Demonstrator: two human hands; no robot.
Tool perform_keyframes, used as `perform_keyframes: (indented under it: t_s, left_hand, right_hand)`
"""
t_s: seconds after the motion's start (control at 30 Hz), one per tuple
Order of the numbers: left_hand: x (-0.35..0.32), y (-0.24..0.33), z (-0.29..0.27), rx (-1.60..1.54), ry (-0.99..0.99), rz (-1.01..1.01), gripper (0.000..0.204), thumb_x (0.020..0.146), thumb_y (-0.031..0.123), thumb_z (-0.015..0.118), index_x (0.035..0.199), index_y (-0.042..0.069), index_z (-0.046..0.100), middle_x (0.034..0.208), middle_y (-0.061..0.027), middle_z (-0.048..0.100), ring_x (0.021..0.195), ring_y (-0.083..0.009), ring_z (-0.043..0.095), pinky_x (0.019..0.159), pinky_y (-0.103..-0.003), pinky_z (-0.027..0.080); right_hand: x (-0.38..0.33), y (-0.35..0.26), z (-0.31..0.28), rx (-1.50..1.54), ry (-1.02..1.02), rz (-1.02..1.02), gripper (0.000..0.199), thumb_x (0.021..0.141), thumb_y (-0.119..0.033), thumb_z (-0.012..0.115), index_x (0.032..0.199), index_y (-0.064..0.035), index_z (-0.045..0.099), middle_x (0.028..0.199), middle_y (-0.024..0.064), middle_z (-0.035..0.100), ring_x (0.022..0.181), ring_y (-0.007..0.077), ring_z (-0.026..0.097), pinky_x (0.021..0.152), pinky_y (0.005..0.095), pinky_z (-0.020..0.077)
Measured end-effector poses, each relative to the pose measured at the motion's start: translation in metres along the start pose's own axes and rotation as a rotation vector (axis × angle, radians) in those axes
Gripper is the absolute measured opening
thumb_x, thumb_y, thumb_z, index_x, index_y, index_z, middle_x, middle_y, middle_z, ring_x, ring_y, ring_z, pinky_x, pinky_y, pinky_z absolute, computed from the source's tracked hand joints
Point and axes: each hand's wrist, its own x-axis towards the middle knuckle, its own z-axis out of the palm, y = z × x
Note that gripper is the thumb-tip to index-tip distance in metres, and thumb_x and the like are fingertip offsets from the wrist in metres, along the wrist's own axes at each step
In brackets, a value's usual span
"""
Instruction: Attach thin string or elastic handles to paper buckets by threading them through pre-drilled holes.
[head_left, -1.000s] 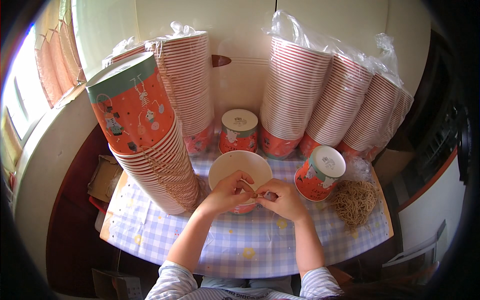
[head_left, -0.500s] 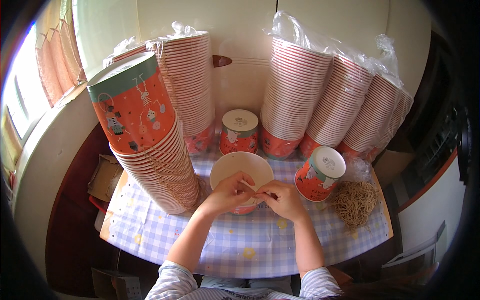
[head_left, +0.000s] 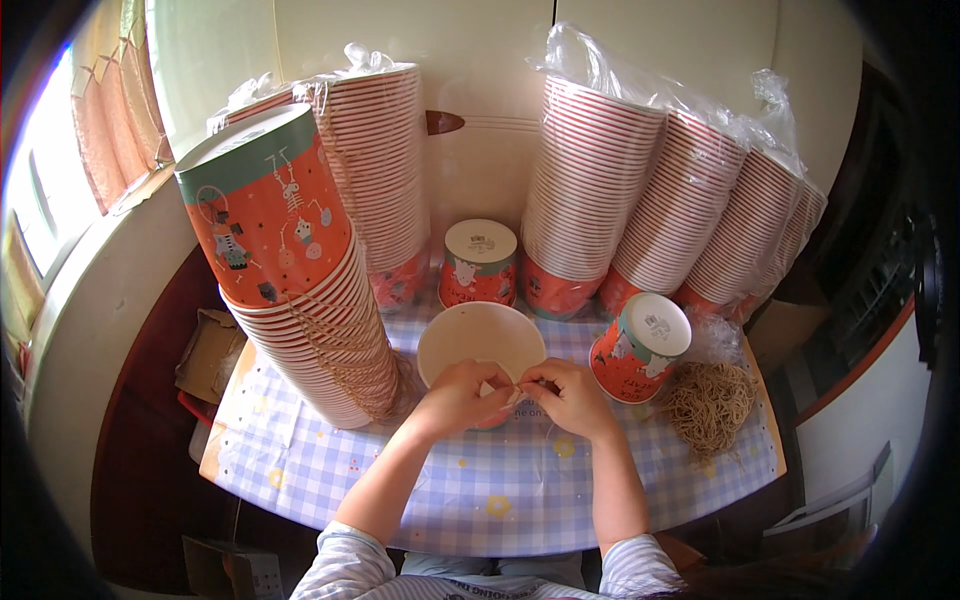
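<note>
A paper bucket stands upright in front of me, its pale inside showing and its near rim behind my hands. Over that rim my left hand is closed, thumb and forefinger pinched. My right hand pinches close beside it, the fingertips of both almost meeting. Between them is a short bit of thin tan cord, mostly hidden by the fingers. A loose heap of tan cords lies to the right. Nearer the bucket, an orange and green bucket rests upside down, leaning a little.
At left rises a tall stack of upturned buckets with cords hanging down its side. Bagged bucket stacks line the back right, another bagged stack the back left. One upturned bucket sits between them. A checked cloth covers the table.
Both hands have shifted slightly; my left hand has come down a little over the near rim, fingers more curled. The bucket in front of me has moved very slightly. Everything else stays put.
</note>
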Motion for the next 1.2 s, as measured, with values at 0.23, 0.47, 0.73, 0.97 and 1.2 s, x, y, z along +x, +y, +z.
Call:
perform_keyframes:
  t_s: [0.23,0.47,0.73,0.97,1.2]
  left_hand:
    - [0.001,-0.008,0.0,-0.102,0.03,-0.018,0.017,0.076,0.016,0.058,0.08,-0.001,0.061,0.069,-0.0084,0.062,0.058,-0.0105,0.056,0.052,-0.026,0.044]
    - [0.003,-0.016,0.004,-0.205,0.067,-0.054,0.016,0.075,0.013,0.058,0.081,-0.002,0.06,0.07,-0.008,0.061,0.061,-0.0099,0.055,0.055,-0.025,0.045]
    - [0.004,-0.024,0.007,-0.185,0.139,-0.015,0.014,0.075,0.011,0.058,0.08,-0.002,0.059,0.069,-0.0084,0.061,0.062,-0.0111,0.057,0.057,-0.026,0.045]
    - [0.003,-0.019,0.007,-0.161,0.191,0.0,0.013,0.075,0.011,0.057,0.08,-0.001,0.058,0.071,-0.0098,0.062,0.062,-0.0151,0.059,0.057,-0.027,0.046]
    - [0.001,-0.008,0.007,0.047,0.201,-0.023,0.01,0.075,0.01,0.057,0.078,0.001,0.059,0.068,-0.0086,0.061,0.059,-0.0144,0.057,0.054,-0.026,0.044]
  right_hand:
    - [-0.001,-0.001,-0.004,-0.037,-0.056,0.047,0.009,0.076,-0.009,0.061,0.081,-0.0011,0.06,0.066,0.0087,0.059,0.054,0.0134,0.053,0.051,0.0256,0.0419]
    - [-0.003,0.001,-0.004,-0.061,-0.127,0.103,0.01,0.077,-0.01,0.06,0.083,-0.0022,0.061,0.064,0.008,0.06,0.053,0.0127,0.054,0.051,0.0255,0.0418]
    - [-0.004,0.0,-0.006,-0.088,-0.189,0.096,0.01,0.077,-0.009,0.059,0.085,-0.0031,0.061,0.067,0.009,0.062,0.057,0.015,0.057,0.055,0.0269,0.0437]
    - [-0.005,-0.001,-0.006,-0.097,-0.227,0.046,0.01,0.075,-0.009,0.059,0.083,-0.003,0.061,0.069,0.0088,0.063,0.06,0.0186,0.06,0.056,0.028,0.0453]
    - [-0.005,-0.006,-0.007,-0.104,-0.3,0.015,0.009,0.075,-0.01,0.06,0.082,-0.0036,0.061,0.067,0.0072,0.062,0.057,0.0172,0.059,0.054,0.0274,0.0449]
